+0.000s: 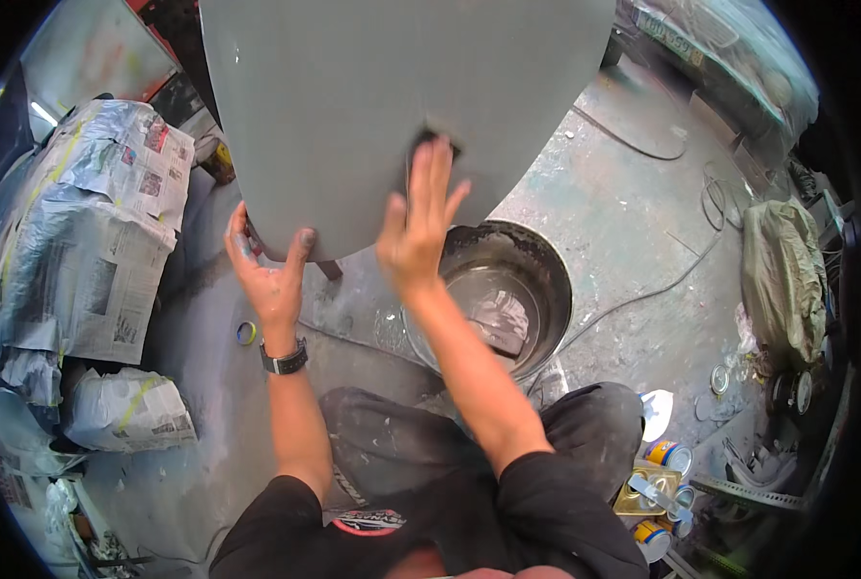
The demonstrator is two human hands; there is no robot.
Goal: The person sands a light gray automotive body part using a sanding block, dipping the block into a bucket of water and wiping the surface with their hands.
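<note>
A large grey panel [334, 96] fills the upper middle of the view, with a curved lower edge. My left hand [266, 270] grips that edge at its lower left corner, thumb on the face and fingers round the side, with smudged fingertips. Pressed on the panel's face, my right hand [421, 222] holds a dark pad [442, 137], probably for sanding, mostly hidden under its slightly blurred fingers. Below the panel stands a dark round tub [556, 289] with some liquid and a dark object inside.
Items masked with newspaper [102, 280] line the left. A tape roll [246, 334] and a cable [633, 289] lie on the floor [623, 212]. Several cans [652, 540] sit at lower right, below a crumpled drab cover [778, 280]. A plastic-covered object [739, 48] is at upper right.
</note>
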